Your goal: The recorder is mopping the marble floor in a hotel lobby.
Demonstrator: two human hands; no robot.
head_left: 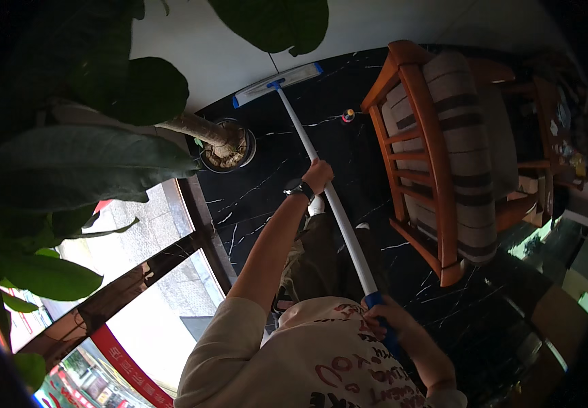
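A flat mop [277, 84] with a wide, pale head and blue ends lies on the black floor along the foot of the white wall. From its blue joint a long silver pole [344, 221] runs back toward my body. My left hand [318, 176], with a dark watch at the wrist, is wrapped around the middle of the pole. Lower down, my right hand [387, 318] grips the blue handle end close to my shirt. Parts of the right fingers are in shadow.
A potted plant [248, 151] stands left of the mop, its large leaves [83, 163] hanging into view. Right of the pole is a wooden armchair [420, 129] with striped cushions. A small bottle [348, 116] stands on the floor between mop and chair. Glass doors [202, 272] are at left.
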